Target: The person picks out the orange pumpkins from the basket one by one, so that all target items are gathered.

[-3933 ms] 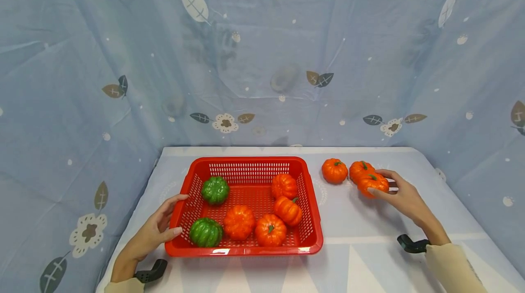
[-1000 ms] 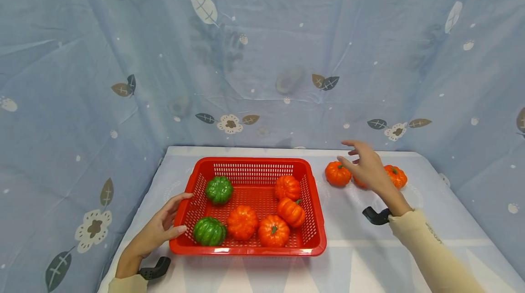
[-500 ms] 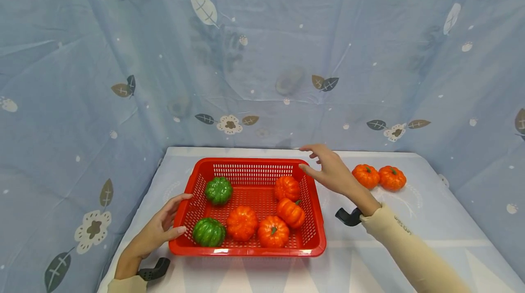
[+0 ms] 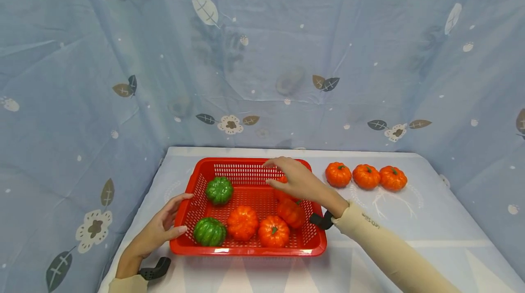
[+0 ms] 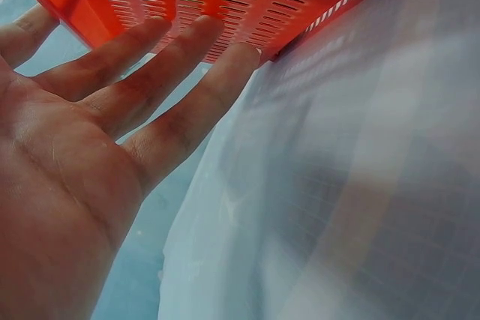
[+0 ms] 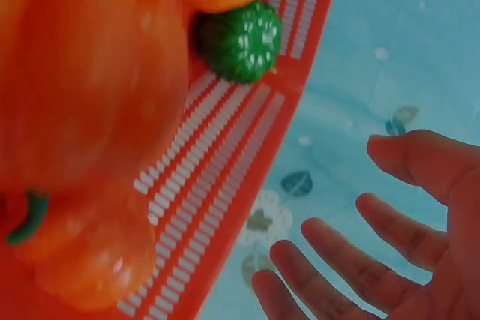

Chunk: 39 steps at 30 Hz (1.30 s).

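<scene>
A red slotted plastic basket (image 4: 246,251) holds small toy-like pumpkins: two green ones (image 4: 219,190) at its left and several orange ones (image 4: 242,223) toward the front and right. My left hand (image 4: 153,229) rests against the basket's left side, fingers extended; in the left wrist view the fingertips (image 5: 240,58) meet the slotted wall. Over the basket's right part hovers my right hand (image 4: 301,181), fingers spread and holding nothing, partly covering the rear orange pumpkin. The right wrist view shows that hand (image 6: 390,260) with its palm bare, apart from the green pumpkin (image 6: 244,41).
Three orange pumpkins (image 4: 366,177) stand in a row on the table right of the basket. A pale patterned cloth covers the table (image 4: 369,229). Blue leaf-print curtains (image 4: 262,56) enclose the back and sides.
The right hand has let go of an orange pumpkin, which now stands at the row's right end. Then that hand swept left over the basket. The left hand stays at the basket's side.
</scene>
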Each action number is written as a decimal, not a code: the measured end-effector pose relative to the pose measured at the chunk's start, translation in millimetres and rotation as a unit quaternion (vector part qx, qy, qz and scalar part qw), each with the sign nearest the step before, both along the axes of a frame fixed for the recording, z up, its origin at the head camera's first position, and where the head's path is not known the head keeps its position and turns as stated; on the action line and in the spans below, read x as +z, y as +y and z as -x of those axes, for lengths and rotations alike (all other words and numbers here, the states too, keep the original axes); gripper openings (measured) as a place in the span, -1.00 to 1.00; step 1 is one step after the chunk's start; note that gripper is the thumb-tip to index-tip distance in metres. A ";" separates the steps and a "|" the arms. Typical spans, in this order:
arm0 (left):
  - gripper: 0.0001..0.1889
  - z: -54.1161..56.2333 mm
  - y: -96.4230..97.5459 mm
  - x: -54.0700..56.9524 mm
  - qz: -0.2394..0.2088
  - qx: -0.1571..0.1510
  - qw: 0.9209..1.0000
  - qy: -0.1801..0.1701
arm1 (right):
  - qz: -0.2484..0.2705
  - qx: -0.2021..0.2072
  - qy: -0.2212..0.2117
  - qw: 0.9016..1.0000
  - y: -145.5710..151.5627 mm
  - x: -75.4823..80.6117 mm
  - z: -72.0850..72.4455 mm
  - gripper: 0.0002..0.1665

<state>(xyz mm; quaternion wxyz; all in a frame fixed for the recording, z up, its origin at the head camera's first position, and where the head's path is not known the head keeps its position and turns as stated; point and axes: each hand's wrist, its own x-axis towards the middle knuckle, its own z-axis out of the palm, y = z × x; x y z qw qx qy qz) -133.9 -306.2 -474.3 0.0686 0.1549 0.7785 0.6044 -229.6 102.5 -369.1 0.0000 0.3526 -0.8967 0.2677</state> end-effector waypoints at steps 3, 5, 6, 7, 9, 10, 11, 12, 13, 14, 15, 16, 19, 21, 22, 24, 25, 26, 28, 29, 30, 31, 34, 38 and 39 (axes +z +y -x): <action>-0.25 1.1 -1.0 -0.2 -0.009 -0.012 1.000 0.004 | -0.014 0.021 -0.010 1.000 -10.2 -3.0 -2.8 -0.43; -0.25 1.7 -1.5 -0.2 -0.012 -0.019 1.000 0.006 | -0.025 0.034 -0.019 0.999 -16.3 -5.9 -4.3 -0.44; -0.25 1.8 -1.6 -0.2 -0.014 -0.021 1.000 0.005 | -0.032 0.040 -0.023 0.998 -19.5 -6.8 -5.5 -0.45; -0.25 1.9 -1.7 -0.3 -0.014 -0.022 1.000 0.006 | -0.038 0.049 -0.026 0.998 -22.7 -7.7 -6.4 -0.46; -0.25 1.8 -1.9 -0.5 -0.013 -0.021 1.000 0.004 | -0.052 0.062 -0.031 0.996 -29.3 -10.3 -8.0 -0.47; -0.25 1.9 -1.7 -0.6 -0.012 -0.019 1.000 0.004 | -0.059 0.068 -0.033 0.995 -32.3 -12.1 -8.7 -0.48; -0.25 2.1 -1.6 -0.5 -0.012 -0.017 1.000 0.003 | -0.067 0.073 -0.035 0.994 -35.5 -13.4 -9.6 -0.49; -0.25 2.1 -1.5 -0.4 -0.012 -0.017 1.000 0.003 | -0.071 0.079 -0.039 0.994 -38.8 -14.2 -10.8 -0.49; -0.25 1.9 -1.5 -0.2 -0.011 -0.014 1.000 0.001 | -0.078 0.084 -0.041 0.993 -42.1 -15.8 -11.6 -0.49; -0.25 1.6 -1.4 0.0 -0.010 -0.011 1.000 -0.002 | -0.083 0.088 -0.044 0.992 -45.6 -17.3 -12.7 -0.49; -0.25 1.2 -1.4 0.3 -0.008 -0.008 1.000 -0.004 | -0.088 0.094 -0.047 0.991 -49.0 -19.1 -13.5 -0.48; -0.25 0.7 -1.3 0.5 -0.007 -0.005 1.000 -0.007 | -0.093 0.098 -0.052 0.989 -52.3 -19.8 -15.0 -0.47; -0.25 -0.4 -0.7 1.1 -0.001 0.003 1.000 -0.014 | -0.110 0.113 -0.059 0.986 -61.0 -23.3 -18.1 -0.43; -0.25 -0.2 -0.1 0.9 0.000 0.005 1.000 -0.012 | -0.123 0.122 -0.062 0.983 -65.5 -25.4 -19.2 -0.42; -0.25 0.2 0.1 0.7 0.001 0.004 1.000 -0.010 | -0.131 0.126 -0.063 0.981 -67.3 -25.9 -19.9 -0.42; -0.25 1.6 0.4 -0.2 -0.001 -0.001 1.000 -0.005 | -0.142 0.133 -0.064 0.979 -69.9 -27.9 -20.5 -0.42; -0.25 2.0 0.2 -0.4 -0.003 -0.003 1.000 -0.004 | -0.146 0.136 -0.065 0.978 -71.3 -28.4 -21.1 -0.41; -0.25 2.4 -0.1 -0.8 -0.006 -0.005 1.000 -0.003 | -0.150 0.139 -0.065 0.977 -72.5 -28.8 -21.9 -0.42; -0.25 2.8 -0.6 -1.4 -0.009 -0.011 1.000 -0.002 | -0.158 0.145 -0.063 0.975 -74.5 -30.6 -23.2 -0.42; -0.25 2.9 -0.7 -1.6 -0.012 -0.013 1.000 -0.003 | -0.160 0.147 -0.062 0.974 -75.3 -31.7 -23.8 -0.41; -0.25 2.7 -0.8 -1.7 -0.013 -0.014 1.000 -0.004 | -0.163 0.149 -0.060 0.973 -76.1 -32.7 -24.6 -0.40; -0.26 2.5 -0.8 -1.7 -0.013 -0.014 1.000 -0.005 | -0.165 0.152 -0.057 0.973 -76.8 -33.8 -25.1 -0.38; -0.26 1.9 -1.0 -1.9 -0.012 -0.012 1.000 -0.009 | -0.167 0.158 -0.059 0.972 -78.4 -37.1 -25.9 -0.31; -0.26 1.9 -1.2 -1.5 -0.009 -0.011 1.000 -0.007 | -0.159 0.159 -0.078 0.971 -80.0 -38.0 -26.4 -0.34; -0.26 1.8 -1.3 -1.3 -0.009 -0.010 1.000 -0.006 | -0.154 0.157 -0.088 0.971 -80.3 -37.7 -26.4 -0.37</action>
